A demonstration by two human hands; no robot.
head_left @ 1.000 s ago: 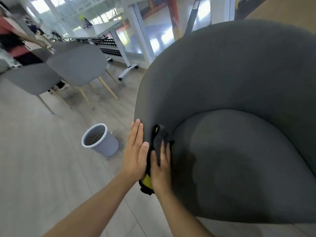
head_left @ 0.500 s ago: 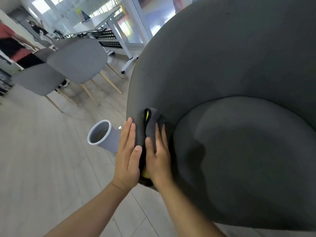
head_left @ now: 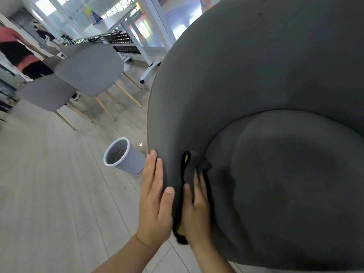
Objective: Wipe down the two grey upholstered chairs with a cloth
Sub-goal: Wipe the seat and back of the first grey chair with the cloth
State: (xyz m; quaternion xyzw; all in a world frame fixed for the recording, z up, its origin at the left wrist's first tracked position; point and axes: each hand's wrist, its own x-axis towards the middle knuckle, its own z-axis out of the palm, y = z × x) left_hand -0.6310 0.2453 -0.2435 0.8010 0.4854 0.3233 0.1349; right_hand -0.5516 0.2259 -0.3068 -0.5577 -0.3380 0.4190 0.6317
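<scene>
Pressing the cloth (head_left: 192,166) to the inner wall of the grey chair (head_left: 256,75) with my right hand (head_left: 197,211), fingers (head_left: 198,184) straight, gripping nothing. The cloth's length points up toward the backrest. My left hand (head_left: 153,201) braces flat outside.

Armchair (head_left: 256,75) is filling the right. Left hand (head_left: 155,198) is lying on its outer left wall, right hand (head_left: 197,209) pressing the cloth (head_left: 192,168) against the inner wall. Bucket (head_left: 124,156) is standing just left; smaller chair (head_left: 90,69) is sitting far left.
</scene>
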